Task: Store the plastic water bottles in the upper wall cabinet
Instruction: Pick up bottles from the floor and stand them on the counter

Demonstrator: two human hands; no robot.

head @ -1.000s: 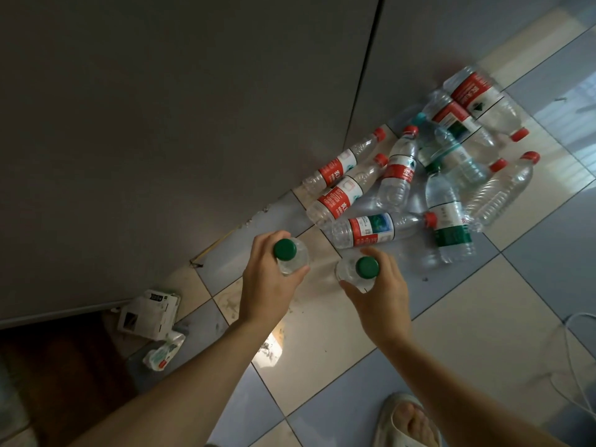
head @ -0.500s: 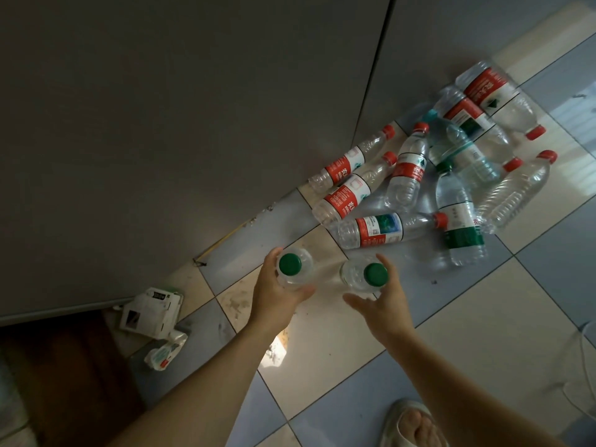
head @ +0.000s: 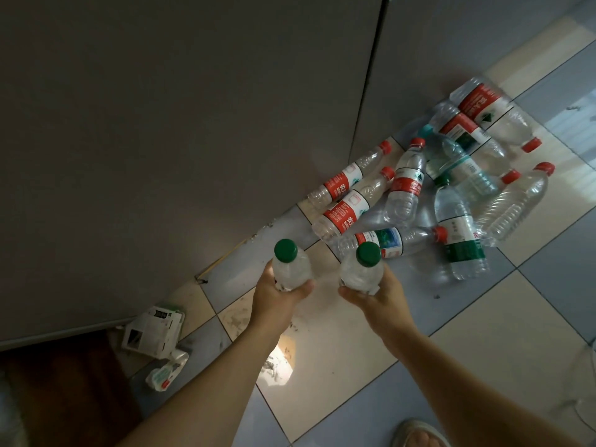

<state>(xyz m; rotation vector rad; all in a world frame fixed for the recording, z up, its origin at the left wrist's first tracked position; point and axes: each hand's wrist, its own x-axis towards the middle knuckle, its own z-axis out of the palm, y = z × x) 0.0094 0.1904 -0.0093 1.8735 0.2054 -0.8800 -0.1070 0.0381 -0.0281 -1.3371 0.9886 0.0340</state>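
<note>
My left hand (head: 277,295) grips a clear plastic bottle with a green cap (head: 290,264), held upright above the tiled floor. Beside it, my right hand (head: 375,293) grips a second green-capped bottle (head: 362,269), also upright with its cap toward the camera. Behind them a pile of several empty bottles (head: 425,195) lies on the floor against a grey cabinet front (head: 193,124); most have red caps and red labels, two have green labels. The upper wall cabinet is out of view.
A white carton (head: 154,330) and a crushed packet (head: 166,372) lie on the floor at the lower left, by the cabinet's bottom edge. A sandalled foot (head: 419,435) shows at the bottom right. A dark gap between two cabinet doors (head: 371,75) runs up the middle.
Both hands have risen toward the camera with their bottles, so the bottle bodies now show above the fingers. The view has shifted slightly left and the pile has slid to the right.
</note>
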